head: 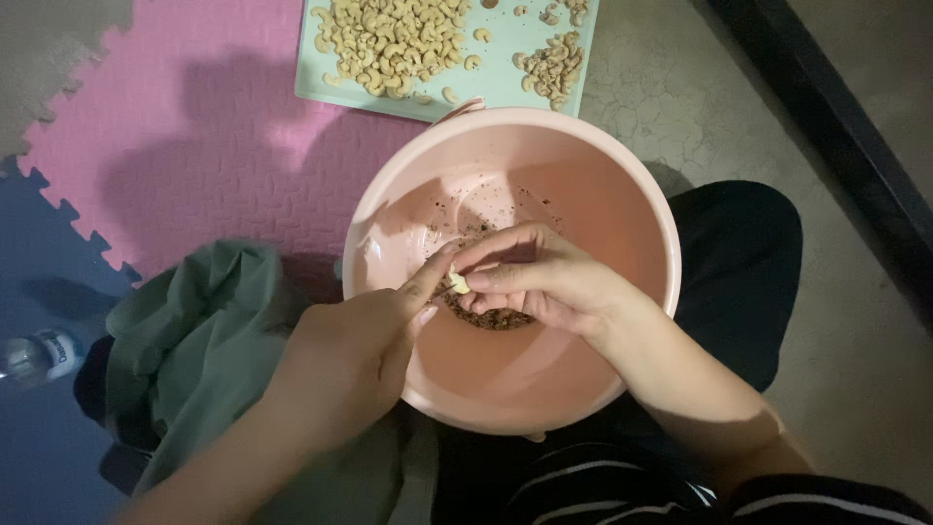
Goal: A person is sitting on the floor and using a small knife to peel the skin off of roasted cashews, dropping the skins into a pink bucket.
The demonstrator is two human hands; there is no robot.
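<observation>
Both hands meet over the pink bowl (632, 194); the right hand (544, 282) pinches a pale nut (458, 284); the left hand (355, 350) touches it with curled fingers; brown bits (496, 317) lie just under the fingers.

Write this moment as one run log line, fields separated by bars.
left hand: touches nut | right hand: pinches small pale cashew nut | under: round pink plastic bowl, brown husks | beyond: pale green tray

A clear plastic bottle (39, 353) with a pale label lies at the left edge on the blue mat (39, 253)
</observation>
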